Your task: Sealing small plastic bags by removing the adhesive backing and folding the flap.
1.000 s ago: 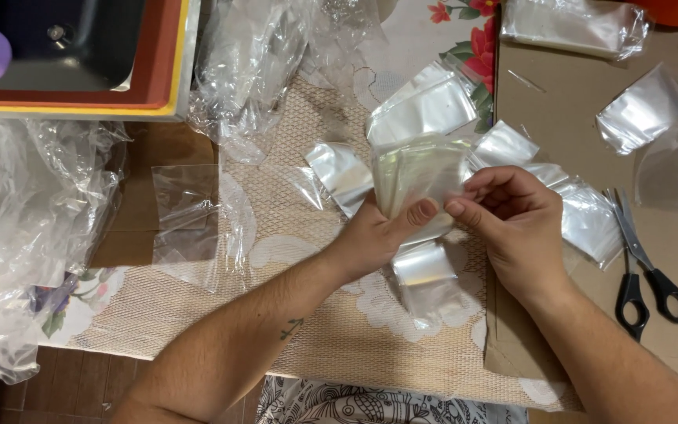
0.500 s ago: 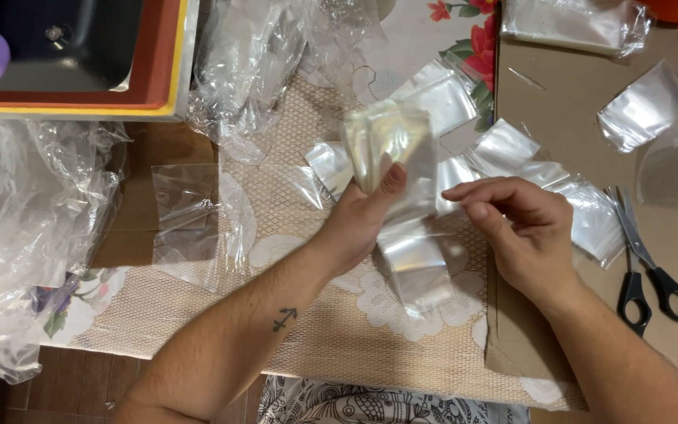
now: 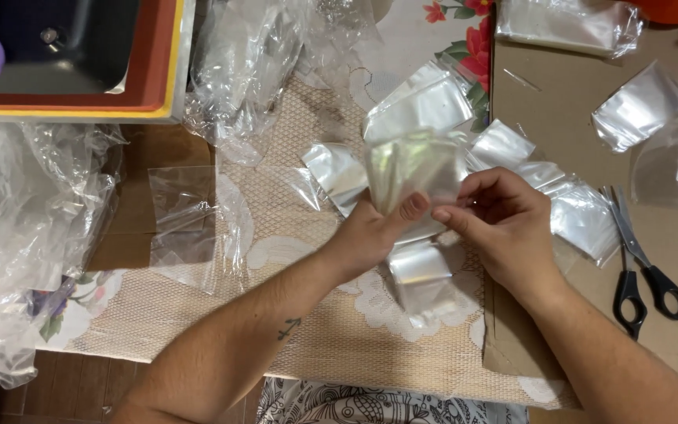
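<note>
Both hands meet at the middle of the table on a small stack of clear plastic bags (image 3: 416, 166). My left hand (image 3: 374, 234) pinches the stack's lower edge with thumb on top. My right hand (image 3: 500, 228) grips the same stack from the right, fingers curled round its edge. Under the hands lie more small clear bags (image 3: 421, 271) on a beige lace cloth (image 3: 315, 330). Further bags fan out to the right (image 3: 582, 220) and behind (image 3: 425, 98).
Black-handled scissors (image 3: 637, 263) lie on brown cardboard (image 3: 559, 102) at the right. Loose crumpled plastic film (image 3: 33, 235) piles up at the left, and a flat clear bag (image 3: 182, 212) lies beside it. A red and yellow tray (image 3: 151, 86) sits top left.
Half a second ago my left hand alone held the bags up and to the left. The stack has come back to the centre and my right hand has closed on it again.
</note>
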